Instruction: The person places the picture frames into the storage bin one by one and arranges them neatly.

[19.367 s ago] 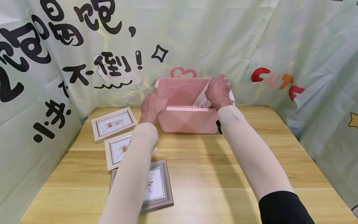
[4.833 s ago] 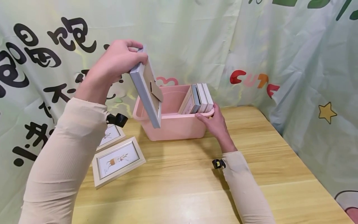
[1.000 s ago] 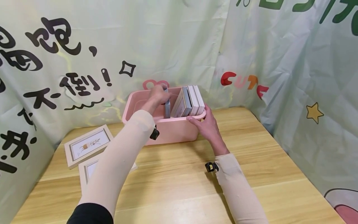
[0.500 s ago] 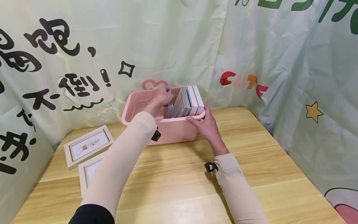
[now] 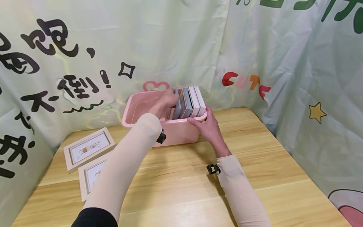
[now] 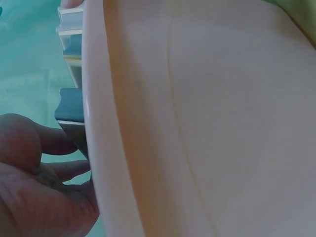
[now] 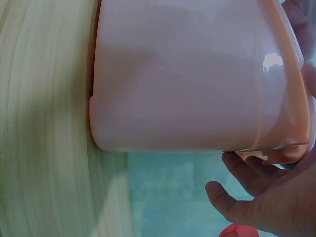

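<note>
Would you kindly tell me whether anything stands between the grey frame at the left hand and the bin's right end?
Yes: inside the pink bin, other frames stand in a row between the grey frame, at the left hand, and that end.

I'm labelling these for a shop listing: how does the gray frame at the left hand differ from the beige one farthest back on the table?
The gray frame stands on edge inside the pink bin; the beige frame lies flat on the table. The gray frame shows mainly its edge, the beige frame its whole picture. Both look like picture frames.
</note>
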Tool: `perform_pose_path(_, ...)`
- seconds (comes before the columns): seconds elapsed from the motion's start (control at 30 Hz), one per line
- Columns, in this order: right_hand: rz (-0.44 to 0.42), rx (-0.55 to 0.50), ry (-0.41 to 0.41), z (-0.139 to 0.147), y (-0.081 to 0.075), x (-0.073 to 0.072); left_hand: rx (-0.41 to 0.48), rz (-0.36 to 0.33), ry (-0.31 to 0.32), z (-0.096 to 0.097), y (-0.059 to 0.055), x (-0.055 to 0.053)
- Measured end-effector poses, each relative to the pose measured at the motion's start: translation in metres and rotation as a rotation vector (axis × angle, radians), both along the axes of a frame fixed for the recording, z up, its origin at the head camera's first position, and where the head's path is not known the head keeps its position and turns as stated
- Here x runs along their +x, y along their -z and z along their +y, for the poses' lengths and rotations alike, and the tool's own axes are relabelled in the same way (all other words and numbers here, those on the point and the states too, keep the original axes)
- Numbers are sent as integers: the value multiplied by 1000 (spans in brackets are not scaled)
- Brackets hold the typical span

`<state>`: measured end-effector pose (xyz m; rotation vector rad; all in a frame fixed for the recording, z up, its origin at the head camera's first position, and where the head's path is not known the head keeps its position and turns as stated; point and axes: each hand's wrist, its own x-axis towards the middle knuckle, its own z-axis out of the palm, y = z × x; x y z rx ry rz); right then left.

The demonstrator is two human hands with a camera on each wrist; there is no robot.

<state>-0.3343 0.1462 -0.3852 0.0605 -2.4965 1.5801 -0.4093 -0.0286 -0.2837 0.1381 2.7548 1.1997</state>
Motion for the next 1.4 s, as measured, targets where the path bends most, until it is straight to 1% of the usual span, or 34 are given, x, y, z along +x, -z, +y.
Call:
perform_pose_path(0.17,6,-1,5,0,1,-1,88,-29,-27,8,3,3)
perform_pose_path(0.23,9,-4,5,0,2,-1,109,-32,-33,11,4,4)
perform_pose_path(0.37,18,-3,0,1,2,-1,93,3,-27,14,5,4)
perform_pose_path(0.63,2,1,7,0,1,0,124,-33,-30,11,3,6)
perform_pose_path(0.7,-5,0,5,0,1,0,127,-31,-32,10,2,7)
perform_pose_path(0.8,-12,0,4,0,1,1,106,-9,-34,7,2,8)
perform_pose_path(0.83,-11,0,5,1,1,1,81,19,-26,6,2,8)
perform_pose_path(0.9,-10,3,3,1,1,0,-19,94,-11,4,3,9)
perform_pose_path(1.03,-2,9,-4,0,1,-1,-313,265,21,-2,6,11)
perform_pose_path(1.07,-2,11,-7,0,1,-1,-384,297,29,-3,7,11)
perform_pose_path(1.13,-2,12,-10,-1,1,-1,-499,349,44,-6,8,12)
perform_pose_path(1.17,-4,13,-11,0,1,-1,-541,377,49,-7,9,12)
perform_pose_path(1.23,-8,11,-11,0,1,-1,-613,422,55,-10,9,13)
perform_pose_path(1.27,-10,10,-12,0,1,-1,-634,436,57,-12,9,14)
perform_pose_path(1.37,-13,4,-12,1,1,-1,-644,452,58,-19,11,17)
perform_pose_path(1.4,-12,3,-12,1,1,-1,-640,445,58,-22,11,17)
